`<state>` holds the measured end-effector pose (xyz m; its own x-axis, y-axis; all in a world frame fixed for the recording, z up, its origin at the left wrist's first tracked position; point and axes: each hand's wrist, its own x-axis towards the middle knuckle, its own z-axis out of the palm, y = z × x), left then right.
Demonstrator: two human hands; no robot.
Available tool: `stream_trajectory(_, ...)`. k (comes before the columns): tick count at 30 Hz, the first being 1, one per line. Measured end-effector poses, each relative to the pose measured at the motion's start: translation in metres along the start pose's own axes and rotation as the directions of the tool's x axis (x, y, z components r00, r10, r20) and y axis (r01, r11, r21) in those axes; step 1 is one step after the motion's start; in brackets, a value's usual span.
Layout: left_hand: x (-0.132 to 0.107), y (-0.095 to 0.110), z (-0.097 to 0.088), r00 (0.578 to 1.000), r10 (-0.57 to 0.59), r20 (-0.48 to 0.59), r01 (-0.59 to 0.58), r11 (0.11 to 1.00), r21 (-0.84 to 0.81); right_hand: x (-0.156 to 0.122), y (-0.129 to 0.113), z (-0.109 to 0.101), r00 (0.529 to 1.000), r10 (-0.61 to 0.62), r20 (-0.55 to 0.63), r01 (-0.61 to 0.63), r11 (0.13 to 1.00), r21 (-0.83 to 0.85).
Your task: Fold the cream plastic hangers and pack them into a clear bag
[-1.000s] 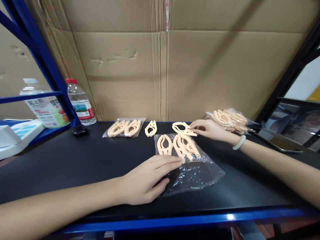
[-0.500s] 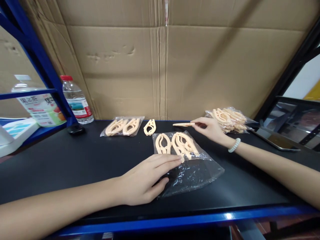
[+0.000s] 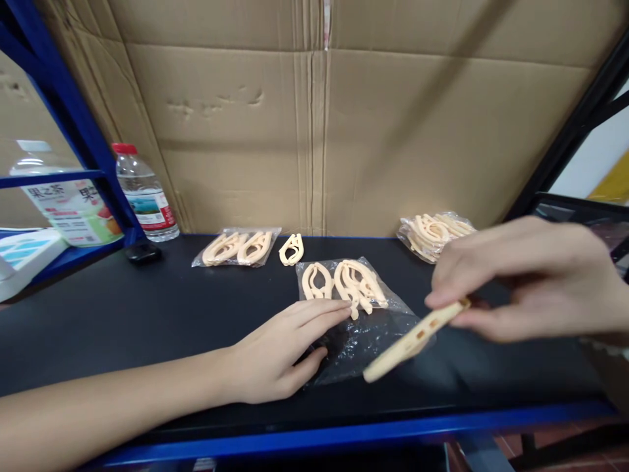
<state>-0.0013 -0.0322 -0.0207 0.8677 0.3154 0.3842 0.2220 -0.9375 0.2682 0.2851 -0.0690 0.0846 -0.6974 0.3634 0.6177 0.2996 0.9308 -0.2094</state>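
Note:
My left hand (image 3: 282, 351) lies flat with fingers stretched out on the mouth of a clear plastic bag (image 3: 363, 321) that holds several peach plastic clips. My right hand (image 3: 521, 278) is raised close to the camera and pinches one peach clip (image 3: 413, 339) by its end, seen edge-on above the bag's near right corner. A single loose clip (image 3: 291, 249) lies further back on the black shelf (image 3: 147, 308).
A filled bag of clips (image 3: 238, 246) lies at the back left, and a heap of clips in plastic (image 3: 435, 233) at the back right. A water bottle (image 3: 142, 193), a labelled bottle (image 3: 63, 203) and a small black object (image 3: 141, 252) stand left. Cardboard (image 3: 314, 131) walls the back.
My right hand picked a clip off the shelf behind the bag and carried it up and toward me. My left hand stayed on the bag.

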Motion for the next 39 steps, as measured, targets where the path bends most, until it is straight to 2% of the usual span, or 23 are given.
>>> stream_trajectory(2, 0.0, 0.0, 0.0, 1.0, 0.003, -0.009, -0.003, 1.0, 0.008, -0.005, -0.014, 0.007, 0.992, -0.005, 0.127, 0.018, 0.995, -0.098)
stream_trajectory(4, 0.0, 0.001, 0.001, 1.0, 0.001, -0.018, -0.001, 1.0, 0.012, -0.011, -0.025, 0.023, 0.98, 0.023, 0.2, 0.028, 0.969, -0.247)
stream_trajectory(6, 0.0, 0.001, 0.001, 1.0, 0.004, -0.031, -0.004, 1.0, 0.014, -0.017, -0.031, 0.043, 0.978, -0.008, 0.21, 0.087, 0.925, -0.37)
stream_trajectory(8, -0.001, 0.0, 0.002, 0.999, 0.008, -0.048, -0.007, 1.0, 0.02, -0.019, -0.032, 0.064, 0.976, -0.098, 0.195, 0.177, 0.877, -0.447)
stream_trajectory(11, -0.001, 0.0, 0.002, 0.997, 0.026, -0.07, -0.024, 0.999, 0.026, -0.019, -0.026, 0.091, 0.956, -0.23, 0.185, 0.294, 0.785, -0.545)
stream_trajectory(14, -0.002, -0.001, 0.003, 0.994, 0.052, -0.093, -0.05, 0.998, 0.026, -0.015, -0.013, 0.112, 0.926, -0.316, 0.207, 0.37, 0.653, -0.66)
stream_trajectory(17, -0.003, -0.001, 0.003, 0.992, 0.075, -0.104, -0.073, 0.997, 0.028, -0.01, -0.002, 0.127, 0.928, -0.3, 0.222, 0.36, 0.559, -0.747)
stream_trajectory(20, -0.003, 0.0, 0.002, 0.993, 0.069, -0.095, -0.067, 0.998, 0.022, -0.004, 0.008, 0.142, 0.952, -0.244, 0.185, 0.291, 0.536, -0.792)
stream_trajectory(22, -0.003, 0.0, 0.003, 0.993, 0.057, -0.106, -0.055, 0.998, 0.021, -0.002, 0.013, 0.151, 0.962, -0.211, 0.174, 0.265, 0.559, -0.786)
stream_trajectory(25, -0.004, -0.001, 0.004, 0.992, 0.05, -0.117, -0.047, 0.998, 0.029, -0.002, 0.014, 0.158, 0.975, -0.094, 0.201, 0.215, 0.611, -0.762)
stream_trajectory(28, -0.004, -0.001, 0.004, 0.993, 0.047, -0.112, -0.043, 0.998, 0.037, -0.005, 0.003, 0.15, 0.973, 0.018, 0.23, 0.165, 0.64, -0.75)
stream_trajectory(30, -0.003, -0.001, 0.004, 0.993, 0.046, -0.112, -0.043, 0.999, 0.032, -0.004, -0.006, 0.135, 0.978, 0.008, 0.209, 0.135, 0.738, -0.661)
stream_trajectory(32, -0.002, 0.0, 0.003, 0.993, 0.048, -0.106, -0.047, 0.999, 0.017, 0.004, -0.009, 0.114, 0.995, -0.031, 0.093, 0.071, 0.88, -0.47)
stream_trajectory(33, -0.002, 0.0, 0.002, 0.994, 0.046, -0.098, -0.045, 0.999, 0.012, 0.011, -0.006, 0.103, 1.0, -0.031, -0.003, 0.028, 0.935, -0.354)
stream_trajectory(34, -0.001, 0.001, 0.002, 0.995, 0.042, -0.087, -0.041, 0.999, 0.011, 0.021, 0.0, 0.093, 0.995, -0.006, -0.102, -0.021, 0.966, -0.257)
stream_trajectory(36, -0.001, 0.002, 0.0, 0.997, 0.028, -0.071, -0.027, 0.999, 0.021, 0.043, 0.026, 0.08, 0.981, 0.044, -0.191, -0.074, 0.986, -0.151)
stream_trajectory(38, -0.001, 0.004, 0.0, 0.998, 0.017, -0.065, -0.014, 0.999, 0.035, 0.066, 0.065, 0.079, 0.97, 0.063, -0.235, -0.094, 0.988, -0.124)
stream_trajectory(39, -0.001, 0.004, -0.001, 0.998, 0.016, -0.068, -0.014, 0.999, 0.038, 0.075, 0.087, 0.084, 0.977, 0.051, -0.206, -0.076, 0.991, -0.112)
